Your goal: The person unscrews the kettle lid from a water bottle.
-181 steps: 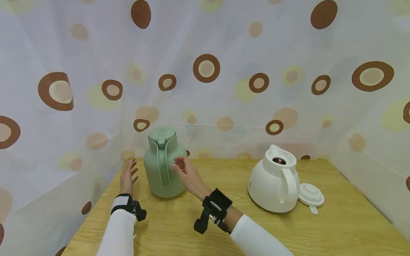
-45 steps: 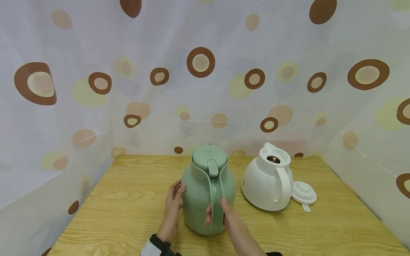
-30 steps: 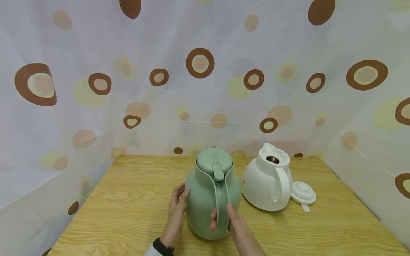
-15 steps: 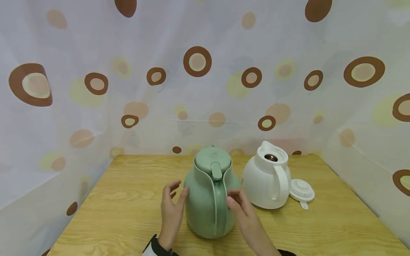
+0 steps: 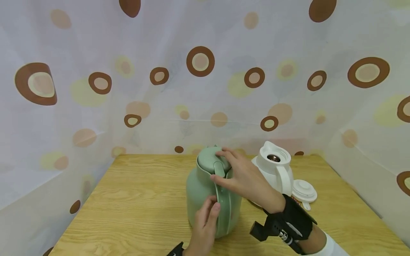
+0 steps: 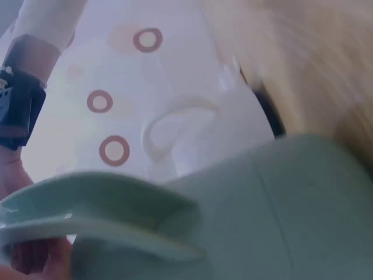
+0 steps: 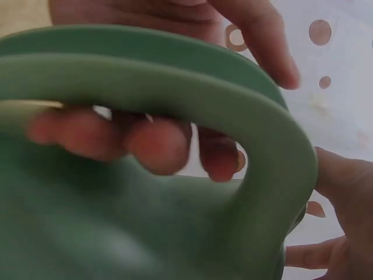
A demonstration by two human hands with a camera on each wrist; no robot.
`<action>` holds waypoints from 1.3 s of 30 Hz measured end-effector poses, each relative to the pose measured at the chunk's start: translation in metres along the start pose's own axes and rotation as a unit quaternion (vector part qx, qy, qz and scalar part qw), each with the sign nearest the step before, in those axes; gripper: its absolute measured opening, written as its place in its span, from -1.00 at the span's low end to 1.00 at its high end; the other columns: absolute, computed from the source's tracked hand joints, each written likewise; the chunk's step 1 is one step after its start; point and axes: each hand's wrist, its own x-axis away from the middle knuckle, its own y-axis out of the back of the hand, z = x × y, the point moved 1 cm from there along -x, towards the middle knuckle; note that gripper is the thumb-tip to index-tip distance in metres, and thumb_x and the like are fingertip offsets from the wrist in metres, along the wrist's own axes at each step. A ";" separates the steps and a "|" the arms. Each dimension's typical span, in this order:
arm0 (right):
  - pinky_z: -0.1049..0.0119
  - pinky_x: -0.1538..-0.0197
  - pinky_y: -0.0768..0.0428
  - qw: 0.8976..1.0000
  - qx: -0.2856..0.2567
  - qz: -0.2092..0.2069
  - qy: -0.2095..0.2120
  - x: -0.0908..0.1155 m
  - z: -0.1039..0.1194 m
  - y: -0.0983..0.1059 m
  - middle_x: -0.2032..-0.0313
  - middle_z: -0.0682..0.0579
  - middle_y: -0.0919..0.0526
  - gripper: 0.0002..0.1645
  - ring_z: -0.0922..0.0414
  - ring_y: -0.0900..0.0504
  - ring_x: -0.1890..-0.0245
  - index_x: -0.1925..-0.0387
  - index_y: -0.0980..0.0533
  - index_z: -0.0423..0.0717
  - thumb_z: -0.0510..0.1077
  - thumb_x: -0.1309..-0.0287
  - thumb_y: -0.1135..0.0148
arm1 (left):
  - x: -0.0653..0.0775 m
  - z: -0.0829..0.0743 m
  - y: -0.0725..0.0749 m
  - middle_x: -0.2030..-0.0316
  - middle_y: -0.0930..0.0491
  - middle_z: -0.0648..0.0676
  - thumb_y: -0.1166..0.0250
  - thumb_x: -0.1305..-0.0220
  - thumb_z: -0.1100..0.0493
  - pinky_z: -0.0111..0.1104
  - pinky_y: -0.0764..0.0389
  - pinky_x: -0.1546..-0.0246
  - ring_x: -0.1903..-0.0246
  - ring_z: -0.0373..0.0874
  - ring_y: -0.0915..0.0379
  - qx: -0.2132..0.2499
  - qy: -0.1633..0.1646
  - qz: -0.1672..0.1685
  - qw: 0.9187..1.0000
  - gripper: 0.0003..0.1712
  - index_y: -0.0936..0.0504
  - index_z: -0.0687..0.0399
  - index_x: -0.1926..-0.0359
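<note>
A pale green thermos jug (image 5: 198, 199) stands upright on the wooden table in the head view, its handle toward me. My left hand (image 5: 203, 225) holds that handle low down; the right wrist view shows its curled fingers (image 7: 87, 131) through the handle loop. Over the jug's top lies my right hand (image 5: 248, 177), gripping the green lid (image 5: 208, 160) with fingers on its right side and thumb near the lever (image 5: 219, 169). The lid sits in the jug's mouth. The left wrist view has the jug's body (image 6: 303, 216) close up, with part of my right hand at the lower left.
A white thermos jug (image 5: 283, 177) without its lid stands behind my right hand, partly hidden by it. Its white lid (image 5: 304, 192) lies on the table (image 5: 134, 202) to the right. A spotted curtain (image 5: 153, 103) encloses the back and sides.
The green jug came from the back left to the middle front earlier. In the last half second my right hand rose from the handle to the lid, and my left hand went from the jug's side to the handle.
</note>
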 end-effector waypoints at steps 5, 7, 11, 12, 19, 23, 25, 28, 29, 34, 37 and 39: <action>0.01 0.09 -0.46 1.000 0.022 0.010 0.002 -0.002 0.000 0.003 -0.17 -0.19 -0.35 -0.30 -0.10 -0.37 -0.10 -0.12 -0.41 -0.12 0.19 -0.02 -0.27 | 0.000 0.003 -0.012 0.57 -0.38 0.40 0.46 -0.50 0.20 -0.38 -0.52 0.47 0.57 -0.13 -0.39 0.100 0.023 0.045 0.994 -0.48 -0.35 0.53 0.24; 0.02 0.12 -0.48 1.000 0.028 0.011 0.004 -0.002 -0.001 0.004 -0.17 -0.19 -0.36 -0.31 -0.10 -0.39 -0.08 -0.11 -0.42 -0.11 0.20 -0.02 -0.26 | 0.000 0.004 -0.016 0.65 -0.32 0.26 0.46 -0.50 0.18 -0.47 -0.43 0.55 0.63 -0.23 -0.28 0.107 0.035 0.030 0.993 -0.46 -0.34 0.54 0.30; 0.10 0.23 -0.52 0.999 0.033 0.003 0.018 -0.004 -0.003 0.004 -0.14 -0.18 -0.40 -0.33 -0.09 -0.46 0.01 -0.08 -0.45 -0.09 0.19 0.02 -0.29 | 0.001 0.008 -0.021 0.66 -0.27 0.04 0.45 -0.49 0.23 -0.54 -0.33 0.62 0.67 -0.33 -0.18 0.093 0.036 -0.005 0.995 -0.48 -0.33 0.52 0.39; 0.11 0.24 -0.52 0.999 0.032 0.001 0.022 -0.005 -0.004 0.004 -0.13 -0.18 -0.41 -0.33 -0.09 -0.47 0.02 -0.06 -0.46 -0.09 0.18 0.03 -0.30 | 0.001 0.009 -0.022 0.68 -0.26 0.06 0.45 -0.49 0.25 -0.54 -0.33 0.63 0.67 -0.33 -0.17 0.088 0.030 -0.012 0.996 -0.49 -0.33 0.50 0.40; 0.26 0.38 -0.48 0.999 0.027 -0.009 0.046 -0.009 -0.010 0.006 0.01 -0.13 -0.54 -0.36 0.02 -0.53 0.25 -0.01 -0.50 -0.06 0.12 0.13 -0.36 | 0.000 0.018 -0.026 0.75 -0.22 0.32 0.45 -0.44 0.39 -0.48 -0.31 0.78 0.79 -0.14 -0.12 0.066 -0.045 -0.043 0.996 -0.53 -0.32 0.43 0.50; 0.30 0.35 -0.48 0.998 0.009 -0.006 0.061 -0.010 -0.014 0.008 0.01 -0.12 -0.54 -0.37 0.03 -0.54 0.21 -0.02 -0.50 -0.08 0.08 0.13 -0.38 | -0.001 0.021 -0.027 0.76 -0.20 0.29 0.45 -0.44 0.40 -0.46 -0.29 0.83 0.82 -0.01 -0.10 0.064 -0.054 -0.046 0.995 -0.52 -0.31 0.39 0.53; 0.30 0.33 -0.47 0.997 -0.007 0.004 0.072 -0.011 -0.017 0.009 -0.03 -0.08 -0.52 -0.35 0.05 -0.53 0.15 -0.04 -0.49 -0.08 0.08 0.12 -0.39 | -0.002 0.021 -0.027 0.77 -0.20 0.29 0.45 -0.44 0.40 -0.43 -0.27 0.85 0.83 0.02 -0.09 0.066 -0.055 -0.048 0.995 -0.52 -0.31 0.39 0.53; 0.27 0.30 -0.46 0.994 -0.036 0.031 0.097 -0.015 -0.027 0.012 -0.10 -0.01 -0.47 -0.35 0.11 -0.50 0.10 -0.07 -0.47 -0.04 0.08 0.09 -0.38 | -0.002 0.022 -0.026 0.77 -0.19 0.29 0.46 -0.43 0.41 -0.43 -0.24 0.87 0.83 0.03 -0.08 0.070 -0.057 -0.050 0.995 -0.52 -0.32 0.40 0.53; 0.26 0.25 -0.47 0.992 -0.049 0.041 0.104 -0.016 -0.031 0.013 -0.13 0.03 -0.46 -0.36 0.13 -0.49 0.05 -0.08 -0.47 0.00 0.08 0.08 -0.39 | -0.002 0.023 -0.026 0.77 -0.19 0.29 0.46 -0.43 0.41 -0.42 -0.24 0.88 0.83 0.04 -0.08 0.072 -0.060 -0.050 0.994 -0.52 -0.32 0.40 0.53; 0.08 -0.10 -0.35 0.974 -0.146 0.098 0.142 -0.025 -0.055 0.011 -0.22 0.12 -0.35 -0.39 0.15 -0.30 -0.19 -0.13 -0.43 0.11 0.03 0.00 -0.36 | -0.002 0.024 -0.027 0.77 -0.18 0.30 0.45 -0.43 0.40 -0.50 -0.23 0.85 0.83 0.04 -0.06 0.085 -0.061 -0.053 0.993 -0.52 -0.31 0.41 0.54; 0.04 -0.17 -0.26 0.958 -0.206 0.124 0.159 -0.028 -0.066 0.007 -0.25 0.10 -0.30 -0.40 0.13 -0.20 -0.26 -0.16 -0.41 0.10 0.03 -0.05 -0.33 | 0.000 0.024 -0.027 0.76 -0.18 0.31 0.44 -0.43 0.39 -0.55 -0.22 0.82 0.82 0.01 -0.05 0.095 -0.052 -0.058 0.992 -0.52 -0.31 0.42 0.54; 0.05 -0.19 -0.24 0.952 -0.225 0.131 0.158 -0.029 -0.070 0.007 -0.26 0.10 -0.28 -0.41 0.13 -0.17 -0.27 -0.16 -0.40 0.11 0.00 -0.06 -0.32 | 0.000 0.023 -0.028 0.76 -0.18 0.31 0.43 -0.43 0.39 -0.57 -0.22 0.80 0.82 -0.04 -0.05 0.097 -0.049 -0.059 0.992 -0.53 -0.30 0.43 0.54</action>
